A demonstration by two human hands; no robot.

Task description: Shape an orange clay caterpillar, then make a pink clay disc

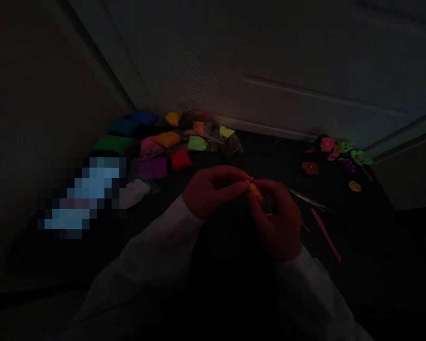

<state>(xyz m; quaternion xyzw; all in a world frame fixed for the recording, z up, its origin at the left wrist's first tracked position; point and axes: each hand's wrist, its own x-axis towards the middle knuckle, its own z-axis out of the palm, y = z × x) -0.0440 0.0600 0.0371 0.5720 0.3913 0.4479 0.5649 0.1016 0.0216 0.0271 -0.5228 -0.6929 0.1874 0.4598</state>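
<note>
One orange piece (pixel 256 192), axis diagonal

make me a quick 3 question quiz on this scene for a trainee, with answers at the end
1. What colour is the small piece held in the right hand?
2. True or false: the scissors lie to the left of both hands.
3. Which of these lies nearest the scissors?
A) the purple packet
B) the pink tool
C) the red packet

Key:
1. Orange-yellow, as far as the dim light shows
2. False; they lie to the right
3. B
</note>
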